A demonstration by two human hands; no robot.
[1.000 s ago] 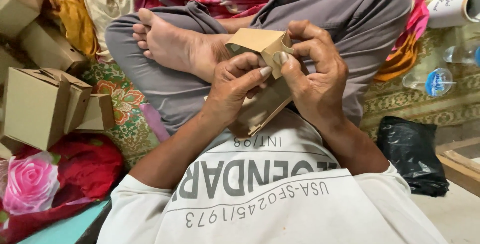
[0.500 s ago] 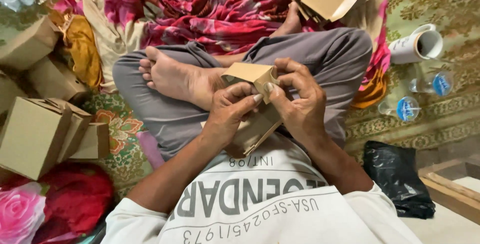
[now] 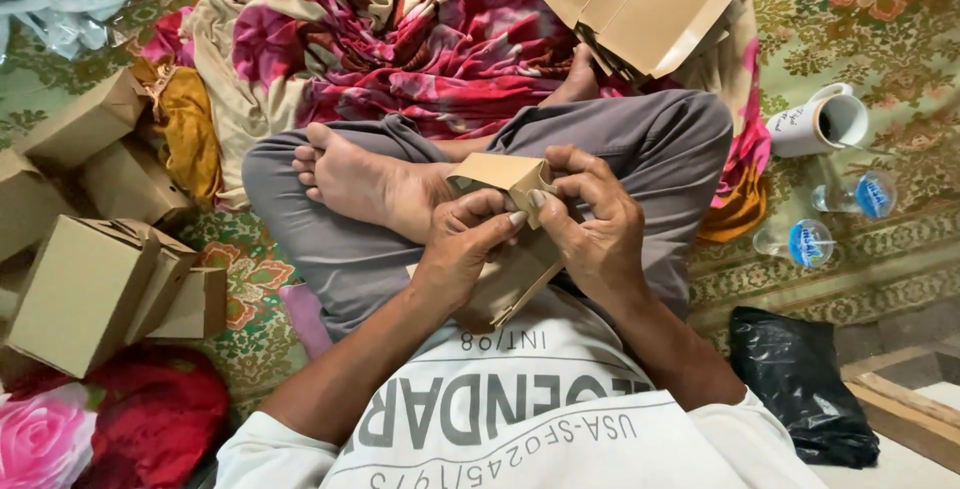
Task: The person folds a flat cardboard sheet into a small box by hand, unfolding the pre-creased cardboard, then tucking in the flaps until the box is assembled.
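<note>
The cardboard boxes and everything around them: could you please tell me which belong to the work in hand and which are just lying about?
In use: left hand, right hand, small brown box, flat blanks, folded boxes.
Lying about: white mug, black bag, floral cloth.

tan cardboard box (image 3: 510, 234), grey trousers (image 3: 640, 139), pink-red floral blanket (image 3: 420, 39), green patterned carpet (image 3: 860, 9), black bag (image 3: 800, 379)

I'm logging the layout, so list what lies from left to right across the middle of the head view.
Folded brown boxes → bare foot → left hand → small cardboard box held in both hands → right hand → two plastic bottles → black plastic bag.
</note>
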